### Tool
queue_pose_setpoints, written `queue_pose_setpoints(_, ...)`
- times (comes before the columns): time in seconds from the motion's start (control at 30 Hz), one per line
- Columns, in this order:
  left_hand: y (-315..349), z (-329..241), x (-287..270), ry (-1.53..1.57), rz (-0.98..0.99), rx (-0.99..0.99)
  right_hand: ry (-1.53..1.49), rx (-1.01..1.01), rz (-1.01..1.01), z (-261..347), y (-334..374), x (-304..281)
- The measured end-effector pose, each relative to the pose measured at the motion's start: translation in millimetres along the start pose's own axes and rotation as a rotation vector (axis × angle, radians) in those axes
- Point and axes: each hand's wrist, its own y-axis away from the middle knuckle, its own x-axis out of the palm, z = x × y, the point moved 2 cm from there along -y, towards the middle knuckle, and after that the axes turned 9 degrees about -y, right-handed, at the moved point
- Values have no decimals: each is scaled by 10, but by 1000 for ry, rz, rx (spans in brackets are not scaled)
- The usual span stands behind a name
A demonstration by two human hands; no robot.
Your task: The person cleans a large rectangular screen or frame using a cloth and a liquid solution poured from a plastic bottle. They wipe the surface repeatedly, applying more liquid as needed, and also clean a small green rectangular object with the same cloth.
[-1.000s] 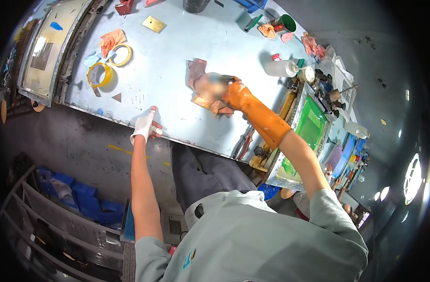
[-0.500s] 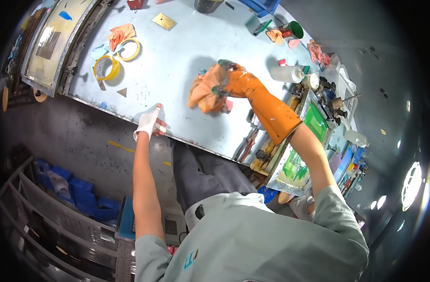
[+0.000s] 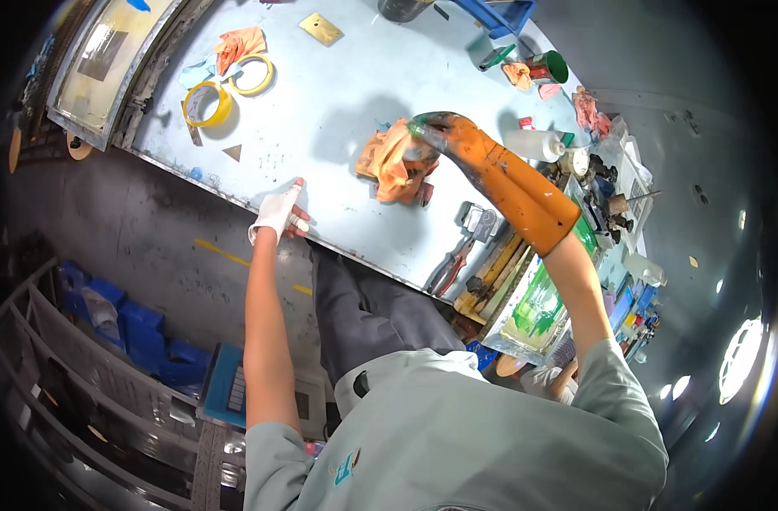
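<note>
My right hand (image 3: 440, 136), in a long stained orange rubber glove, grips a crumpled orange cloth (image 3: 397, 166) over the middle of the pale worktable (image 3: 321, 145). The glove bends down at the wrist, and part of the cloth hides what lies under it. A small reddish piece (image 3: 424, 194) shows at the cloth's lower edge. My left hand (image 3: 280, 211) wears a white glove that leaves some fingertips bare. It rests on the table's near edge with the index finger stretched forward, holding nothing.
Yellow tape rolls (image 3: 208, 106) and a rag (image 3: 238, 47) lie at the left. Red-handled pliers (image 3: 450, 268) lie near the front edge. A white squeeze bottle (image 3: 534, 145), a green-rimmed can (image 3: 549, 67) and a green-stained screen frame (image 3: 538, 302) line the right side.
My right hand has turned, and the gloved forearm has swung to the right. The cloth has shifted slightly right in view and changed shape. My left hand stays at the table edge.
</note>
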Motion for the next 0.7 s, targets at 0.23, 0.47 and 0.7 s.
queue_pose_setpoints(0.23, -42, 1, 23, -16, 2, -46, 1048, -303, -149, -378, -259, 74)
queue_pose_setpoints(0.47, -61, 16, 21, -3, 8, -44, 1170, -280, -212, -814, -270, 424)
queue_pose_setpoints(0.7, -64, 33, 26, -15, 3, -44, 975, -255, -200, -890, -248, 541)
